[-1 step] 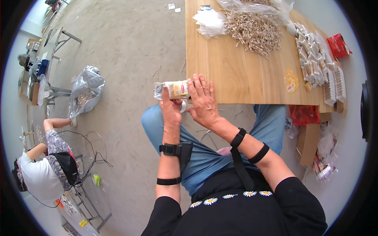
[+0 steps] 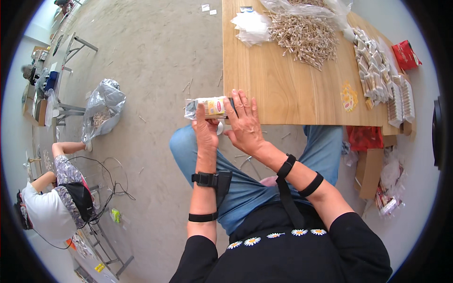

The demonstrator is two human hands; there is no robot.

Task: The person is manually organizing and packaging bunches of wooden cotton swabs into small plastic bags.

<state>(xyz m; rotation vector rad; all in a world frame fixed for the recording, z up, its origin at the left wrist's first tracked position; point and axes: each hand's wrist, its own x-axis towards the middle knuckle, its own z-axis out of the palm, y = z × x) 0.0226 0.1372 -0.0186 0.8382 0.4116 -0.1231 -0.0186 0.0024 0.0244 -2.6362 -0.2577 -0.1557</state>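
My left hand [image 2: 206,134] is closed around a clear plastic pack of cotton swabs [image 2: 210,107], its thumb lying across the front. The pack has a yellow and white label and sticks out past the table's left corner. Against its right end rests my right hand [image 2: 246,123], palm down, with fingers stretched out along the table edge. A dark strip [image 2: 230,108] shows beside those fingers. Under the pack, next to my left fingers, is a small round white thing [image 2: 220,128] that I cannot make out.
On the wooden table [image 2: 283,94] lie a heap of loose swabs [image 2: 306,40], clear bags [image 2: 250,28], a yellow label [image 2: 349,97] and stacked filled packs [image 2: 375,66]. A cardboard box [image 2: 369,172] stands below right. At left are a grey bag [image 2: 104,111] and another person [image 2: 52,207].
My left thumb has shifted slightly to the right on the pack. More of the dark strip shows beside my right fingers.
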